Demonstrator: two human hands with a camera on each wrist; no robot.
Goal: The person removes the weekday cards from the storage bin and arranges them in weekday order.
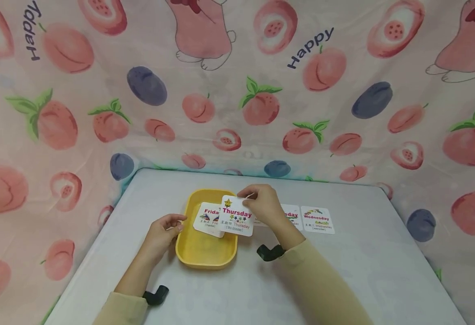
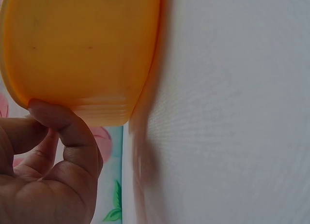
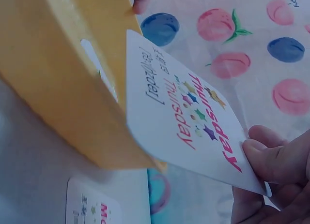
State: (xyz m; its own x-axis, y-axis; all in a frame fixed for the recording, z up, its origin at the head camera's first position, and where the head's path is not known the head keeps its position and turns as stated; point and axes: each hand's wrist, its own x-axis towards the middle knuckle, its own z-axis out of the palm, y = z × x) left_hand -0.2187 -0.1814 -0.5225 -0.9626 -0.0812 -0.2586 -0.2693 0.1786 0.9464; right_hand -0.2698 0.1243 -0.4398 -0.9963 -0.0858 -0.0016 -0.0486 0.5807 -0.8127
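My right hand (image 1: 263, 205) pinches a white "Thursday" word card (image 1: 236, 216) by its upper right corner, tilted over the right rim of the yellow tray (image 1: 206, 257). Stars decorate this card, its printed side facing up. Inside the tray lies a "Friday" card (image 1: 208, 220), partly covered by the Thursday card. At the tray's left rim is my left hand (image 1: 158, 237), thumb and finger pinching the edge. From the left wrist view, the left hand's fingertips (image 2: 41, 108) meet the orange-looking tray wall (image 2: 82, 64).
Right of the tray, a row of cards lies on the white table (image 1: 363, 280): a card starting "Mo" (image 3: 92, 204), one ending in "sday" (image 1: 292, 216) partly behind my right hand, and a "Wednesday" card (image 1: 317, 220). A fruit-patterned cloth (image 1: 221, 104) hangs behind the table.
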